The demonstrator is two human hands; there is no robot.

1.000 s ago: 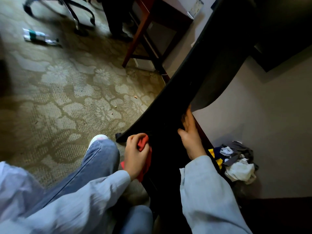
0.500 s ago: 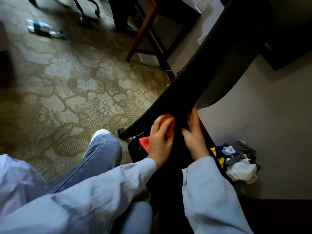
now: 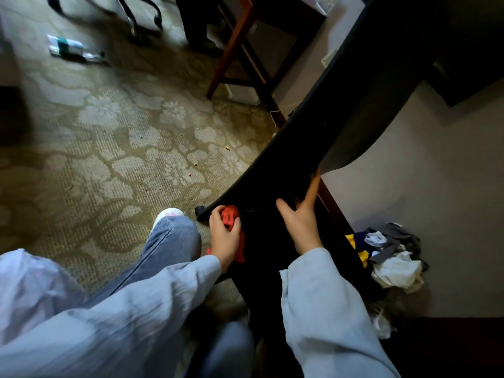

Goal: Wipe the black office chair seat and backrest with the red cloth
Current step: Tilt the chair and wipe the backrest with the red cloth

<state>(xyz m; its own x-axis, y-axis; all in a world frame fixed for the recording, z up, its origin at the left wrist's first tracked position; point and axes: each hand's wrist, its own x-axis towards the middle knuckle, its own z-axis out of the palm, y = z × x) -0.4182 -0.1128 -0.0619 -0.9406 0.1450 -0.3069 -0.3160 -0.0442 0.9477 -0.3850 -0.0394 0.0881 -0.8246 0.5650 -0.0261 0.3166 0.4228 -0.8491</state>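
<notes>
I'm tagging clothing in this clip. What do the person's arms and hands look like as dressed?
Both arms wear loose, light blue long sleeves: the left sleeve and the right sleeve end at the wrists. The left hand and right hand are bare; no gloves, rings or watch visible.

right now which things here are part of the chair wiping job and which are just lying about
Part of the job:
red cloth, bunched in the left hand
black office chair, steadied by the right hand

Just lying about:
pile of clothes
flattened bottle
wooden table
</notes>
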